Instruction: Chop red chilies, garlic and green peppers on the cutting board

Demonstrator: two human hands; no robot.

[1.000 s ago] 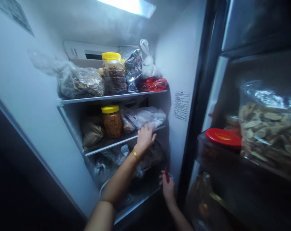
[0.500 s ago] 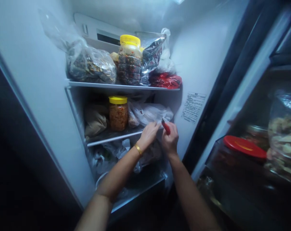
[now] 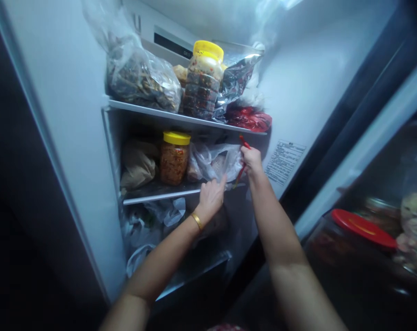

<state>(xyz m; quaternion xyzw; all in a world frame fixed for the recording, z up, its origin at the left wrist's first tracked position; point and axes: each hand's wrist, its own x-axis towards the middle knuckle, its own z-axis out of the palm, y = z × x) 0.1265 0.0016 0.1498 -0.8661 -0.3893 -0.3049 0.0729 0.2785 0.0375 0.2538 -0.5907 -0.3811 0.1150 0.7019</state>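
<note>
A white, thin plastic bag (image 3: 211, 161) lies on the middle refrigerator shelf, its mouth toward me. My left hand (image 3: 211, 196), with a gold bracelet on the wrist, is at the bag's front edge. Its index finger points up against the plastic and the other fingers curl in, closed on the bag's lower edge as far as I can see. At the bag's right side, my right hand (image 3: 251, 161) is closed around slim red chili peppers (image 3: 242, 171), which stick out above and below the fingers. The bag's contents are mostly hidden.
Left of the bag stand a yellow-lidded jar (image 3: 174, 158) and a tan bag (image 3: 139, 168). The upper shelf (image 3: 180, 120) carries another yellow-lidded jar (image 3: 203, 82) and several bags. A red-lidded container (image 3: 363, 227) sits in the door at right.
My right hand has moved up to the bag's right side, and more red pepper shows in it. My left hand has lowered slightly, its index finger now extended. The view has tilted.
</note>
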